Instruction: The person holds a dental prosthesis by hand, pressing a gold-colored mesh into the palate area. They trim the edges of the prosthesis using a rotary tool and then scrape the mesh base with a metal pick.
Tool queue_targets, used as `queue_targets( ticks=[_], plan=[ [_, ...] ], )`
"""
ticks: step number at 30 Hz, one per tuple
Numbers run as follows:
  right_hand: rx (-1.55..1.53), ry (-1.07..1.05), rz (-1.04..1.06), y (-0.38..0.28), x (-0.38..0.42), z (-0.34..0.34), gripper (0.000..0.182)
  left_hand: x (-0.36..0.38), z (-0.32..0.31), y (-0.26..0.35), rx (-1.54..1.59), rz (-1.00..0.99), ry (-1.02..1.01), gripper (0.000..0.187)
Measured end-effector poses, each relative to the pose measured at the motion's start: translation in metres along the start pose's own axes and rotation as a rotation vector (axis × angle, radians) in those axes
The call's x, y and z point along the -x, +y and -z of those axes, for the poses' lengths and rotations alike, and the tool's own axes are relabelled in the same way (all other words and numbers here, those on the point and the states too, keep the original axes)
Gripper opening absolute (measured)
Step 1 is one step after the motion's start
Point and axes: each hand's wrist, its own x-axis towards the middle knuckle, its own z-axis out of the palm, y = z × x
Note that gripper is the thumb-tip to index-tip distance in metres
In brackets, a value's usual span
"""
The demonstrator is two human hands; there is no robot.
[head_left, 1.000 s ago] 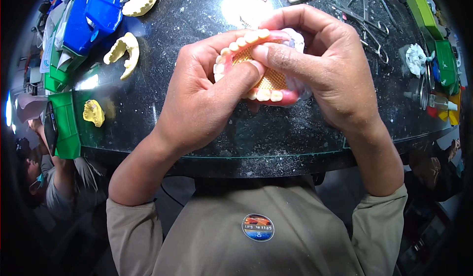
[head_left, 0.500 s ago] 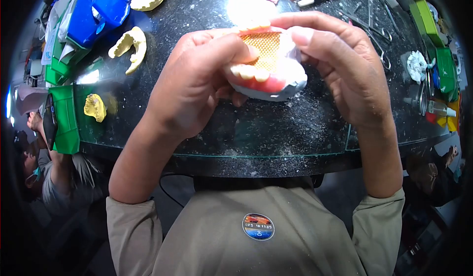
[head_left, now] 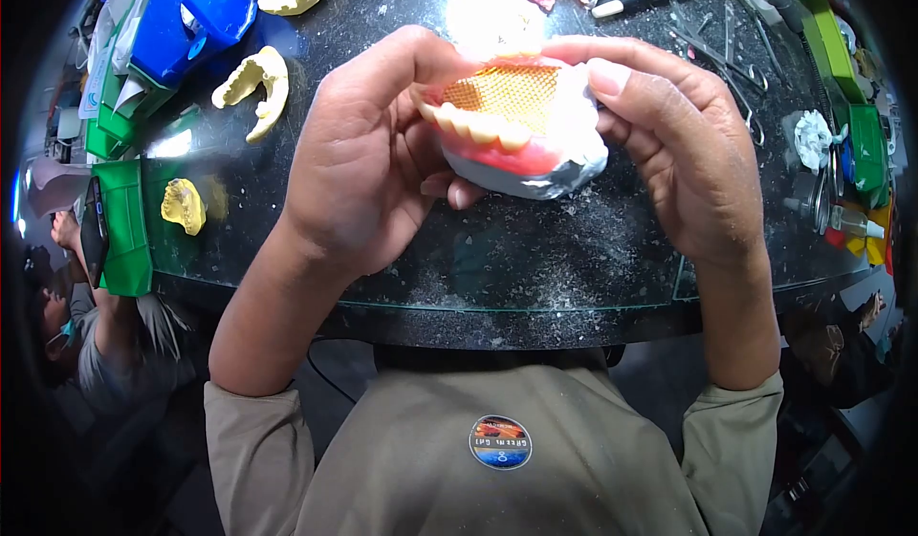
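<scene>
Denture (head_left: 512, 156), teeth (head_left: 483, 128) and mesh (head_left: 512, 94) already in place, sits on its cast (head_left: 574, 171) above the bench (head_left: 449, 259), half-curled left hand (head_left: 354, 144) gripping its side, right hand (head_left: 684, 144) lightly pinching the cast, finishing seemingly remaining.

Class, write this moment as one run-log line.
held: denture on white cast; left hand: left end; right hand: right end; gold mesh: showing; bench: dusty, horseshoe cast at left

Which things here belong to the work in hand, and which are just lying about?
In hand:
- denture with gold mesh, on its pale cast
- left hand and right hand, holding them

Apparently lying about:
- horseshoe-shaped cream piece
- yellow piece
- crumpled white wad
</scene>
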Motion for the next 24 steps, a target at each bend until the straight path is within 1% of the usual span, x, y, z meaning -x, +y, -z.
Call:
queue_targets(
  ticks=[5, 9, 12, 14, 18, 21, 24],
  plan=[
    [0.009, 0.010, 0.025, 0.000, 0.001, -0.001, 0.034, -0.002, 0.008, 0.000, 0.041, -0.006, -0.069, 0.033],
    [-0.004, 0.042, 0.050, 0.004, 0.000, -0.004, 0.032, -0.001, 0.009, -0.001, 0.045, -0.081, -0.071, 0.034],
    [0.049, 0.037, 0.071, 0.005, 0.000, -0.003, 0.031, -0.003, 0.009, 0.002, 0.109, -0.055, -0.068, 0.034],
    [0.051, 0.034, 0.087, 0.006, 0.000, -0.003, 0.031, -0.005, 0.013, 0.003, 0.159, -0.039, -0.137, 0.034],
    [0.065, 0.073, 0.073, 0.003, 0.002, -0.006, 0.030, -0.005, 0.012, 0.000, 0.137, -0.126, -0.052, 0.032],
    [0.048, 0.066, 0.080, 0.004, 0.002, -0.007, 0.029, -0.005, 0.014, 0.000, 0.130, -0.166, -0.071, 0.029],
    [0.077, 0.047, 0.129, 0.003, 0.003, -0.007, 0.029, -0.005, 0.016, 0.000, 0.093, -0.216, -0.108, 0.026]
  ],
)
